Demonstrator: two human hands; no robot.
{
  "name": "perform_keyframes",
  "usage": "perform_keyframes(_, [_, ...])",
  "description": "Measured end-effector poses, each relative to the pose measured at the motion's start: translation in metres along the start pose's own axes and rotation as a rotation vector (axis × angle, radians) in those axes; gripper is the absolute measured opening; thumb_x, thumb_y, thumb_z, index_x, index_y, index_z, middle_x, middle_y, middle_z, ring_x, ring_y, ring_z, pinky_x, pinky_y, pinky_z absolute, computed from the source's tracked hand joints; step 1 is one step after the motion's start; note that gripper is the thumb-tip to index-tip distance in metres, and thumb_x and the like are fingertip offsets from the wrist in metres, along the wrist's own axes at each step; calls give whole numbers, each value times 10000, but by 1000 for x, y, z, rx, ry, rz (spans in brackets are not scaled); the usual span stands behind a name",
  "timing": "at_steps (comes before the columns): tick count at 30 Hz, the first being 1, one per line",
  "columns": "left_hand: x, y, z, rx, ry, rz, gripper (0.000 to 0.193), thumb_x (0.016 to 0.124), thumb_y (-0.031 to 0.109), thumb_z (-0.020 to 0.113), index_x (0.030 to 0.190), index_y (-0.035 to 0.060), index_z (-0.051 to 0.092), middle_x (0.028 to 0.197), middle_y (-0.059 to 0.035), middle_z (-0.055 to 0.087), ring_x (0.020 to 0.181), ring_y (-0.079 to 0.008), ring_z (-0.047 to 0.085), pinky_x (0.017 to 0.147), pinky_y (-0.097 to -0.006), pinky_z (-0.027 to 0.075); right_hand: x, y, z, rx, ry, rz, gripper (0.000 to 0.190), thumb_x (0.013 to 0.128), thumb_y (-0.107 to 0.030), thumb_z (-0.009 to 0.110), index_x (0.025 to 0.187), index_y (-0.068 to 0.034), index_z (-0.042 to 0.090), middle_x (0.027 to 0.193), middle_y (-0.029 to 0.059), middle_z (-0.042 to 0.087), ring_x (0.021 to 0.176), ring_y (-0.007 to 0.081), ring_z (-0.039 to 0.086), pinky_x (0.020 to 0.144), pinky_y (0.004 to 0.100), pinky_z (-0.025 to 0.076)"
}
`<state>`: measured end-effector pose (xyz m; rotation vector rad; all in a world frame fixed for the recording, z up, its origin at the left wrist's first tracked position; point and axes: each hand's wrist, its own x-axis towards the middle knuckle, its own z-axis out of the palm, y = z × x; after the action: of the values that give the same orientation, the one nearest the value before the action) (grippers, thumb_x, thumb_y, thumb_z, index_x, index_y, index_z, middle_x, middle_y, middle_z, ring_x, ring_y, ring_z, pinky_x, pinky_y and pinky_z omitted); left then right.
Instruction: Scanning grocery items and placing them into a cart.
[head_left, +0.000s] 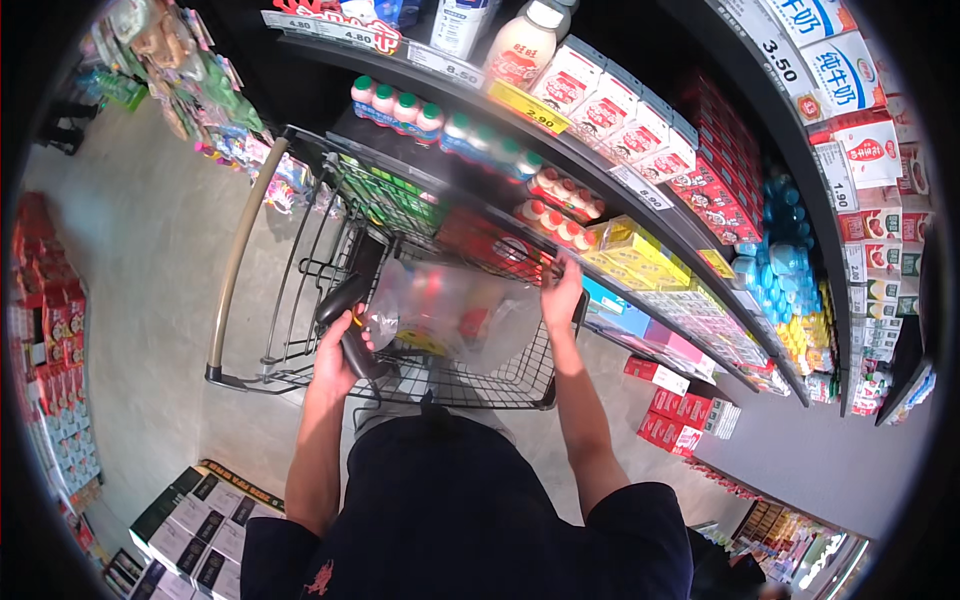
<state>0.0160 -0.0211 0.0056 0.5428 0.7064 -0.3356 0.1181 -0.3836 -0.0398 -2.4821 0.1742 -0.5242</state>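
My left hand (337, 352) is wrapped around the grip of a black handheld barcode scanner (351, 315), held over the side of a wire shopping cart (525, 386). Beyond the cart's basket, my right hand (561, 291) has its fingers curled at the rim on the shelf side. Between my hands, a translucent plastic bag (495, 330) of packaged goods lies in the basket; its contents are blurred. The cart's beige push handle (244, 247) is to the left.
Shelving with a black edge (465, 90) runs close along the cart's far side. It bears milk cartons (574, 75), green-capped bottles (405, 107) and yellow packs (634, 251). Stacked boxes (195, 532) stand at lower left. Red packages (60, 322) line the left side.
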Motion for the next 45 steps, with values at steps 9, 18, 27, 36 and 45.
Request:
perform_keyframes(9, [-29,-5,-7,53,130,57,308,897,234,612,1117,23,574,1007,-75,619,704,-137,538,630,-280,482,124,50,35,-418,-535,-94,510,717,-115,713,1192,-73,535,1065,191,638,1053,383,578,932,450,445])
perform_keyframes(18, [-65,-10,-2,154,121,72,342,841,82,635,1141,-54,545,1020,-118,634,760,-131,581,686,-261,518,136,57,35,-406,-868,-8,543,711,-152,771,1190,-112,520,1110,198,628,1073,386,578,879,471,461])
perform_keyframes(27, [-71,-3,9,170,-57,-13,325,853,114,609,1129,-40,536,1032,-140,638,744,-136,587,664,-273,517,87,11,-7,-224,-343,-428,565,665,-66,741,1187,-45,527,1187,152,561,1108,356,505,981,435,396])
perform_keyframes(36, [-71,9,29,376,-310,-163,399,860,112,585,1218,-9,457,817,-129,648,635,-179,621,620,-301,531,-3,-46,-59,-190,-196,-715,618,493,-30,743,1079,-27,549,1171,135,549,1162,325,514,1047,559,334])
perform_keyframes(45, [-76,13,41,580,-441,-281,276,867,91,570,1121,-5,525,660,-26,510,535,-102,490,496,-232,386,-87,-79,-65,-71,-61,-504,523,645,-69,773,1101,-15,523,1153,150,596,1130,335,560,1039,529,357])
